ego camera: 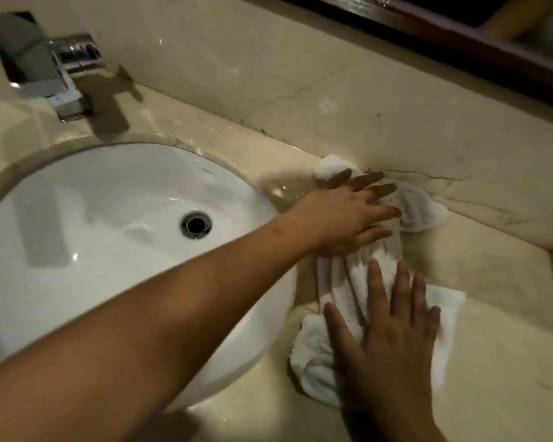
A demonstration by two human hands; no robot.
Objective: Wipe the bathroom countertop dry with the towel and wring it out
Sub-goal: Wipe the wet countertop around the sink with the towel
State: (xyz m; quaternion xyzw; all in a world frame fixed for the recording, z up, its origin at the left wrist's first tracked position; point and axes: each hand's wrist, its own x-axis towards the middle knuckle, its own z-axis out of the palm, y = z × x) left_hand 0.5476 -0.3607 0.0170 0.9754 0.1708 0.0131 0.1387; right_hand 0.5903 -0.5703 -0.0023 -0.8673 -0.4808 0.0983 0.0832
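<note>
A white towel (342,282) lies crumpled in a long strip on the beige marble countertop (492,314), right of the sink, reaching from the back wall toward the front edge. My left hand (348,212) reaches across the basin and presses flat on the towel's far end, fingers straight and spread. Flat on the towel's near end lies my right hand (393,317), its fingers also straight. Part of the towel is hidden under both palms.
A white oval sink (93,237) with a chrome drain (196,224) fills the left. A chrome faucet (61,71) stands at the back left. The marble backsplash (332,90) rises behind the towel; a dark wooden frame (460,39) runs along the top right.
</note>
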